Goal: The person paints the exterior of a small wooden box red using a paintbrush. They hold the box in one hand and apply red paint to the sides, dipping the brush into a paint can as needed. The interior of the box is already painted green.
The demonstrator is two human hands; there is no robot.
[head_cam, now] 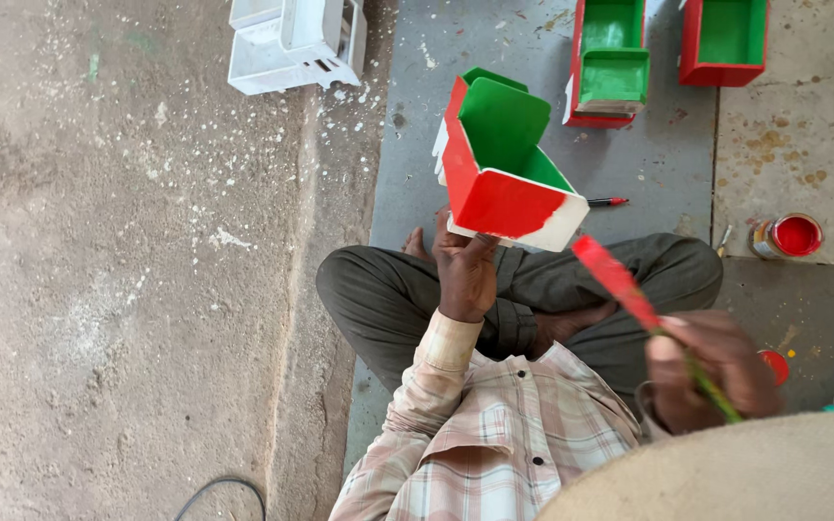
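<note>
My left hand (465, 270) grips the underside of a small box-shaped toy body (504, 169), green inside, red outside, with one white unpainted corner at the lower right. It is held up above my crossed legs. My right hand (711, 371) holds a paintbrush (629, 289) with a green handle and red-loaded bristles. The brush tip sits just right of the box's white corner, apart from it.
An open tin of red paint (790, 235) stands on the floor at right, its red lid (775, 366) nearer me. Two painted red-green boxes (610, 68) (726, 39) sit on the grey mat (523, 39). A white unpainted box (291, 43) and a red pen (607, 202) lie nearby.
</note>
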